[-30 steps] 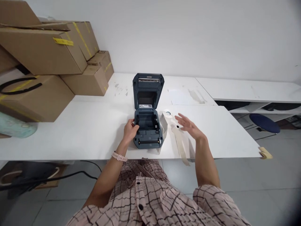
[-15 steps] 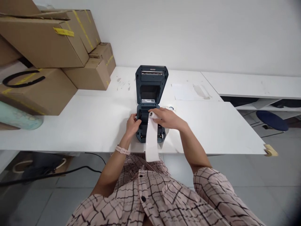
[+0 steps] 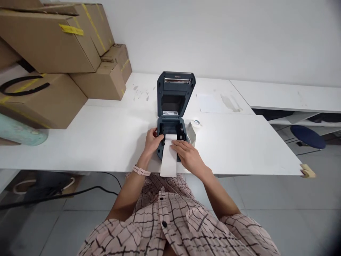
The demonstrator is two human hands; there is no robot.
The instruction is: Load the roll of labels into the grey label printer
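A dark blue-grey label printer (image 3: 176, 96) stands with its lid raised on the white table. My left hand (image 3: 153, 141) grips its left side, thumb over the inner edge. A white roll of label paper (image 3: 170, 137) lies down in the printer's bay, and its loose paper strip (image 3: 168, 165) runs toward me over the table's front edge. My right hand (image 3: 188, 154) is on the strip just in front of the roll, fingers over its right edge; the thumb is hidden.
Stacked cardboard boxes (image 3: 48, 42) fill the left rear of the table (image 3: 239, 145), with a light green cylinder (image 3: 23, 133) beside them. A white object with a dark ring (image 3: 195, 124) sits right of the printer. A blue stool (image 3: 307, 137) stands at the right.
My right hand has lowered the roll of label paper into the printer and moved down onto the strip. My left hand stays on the printer's side. The view has shifted slightly.
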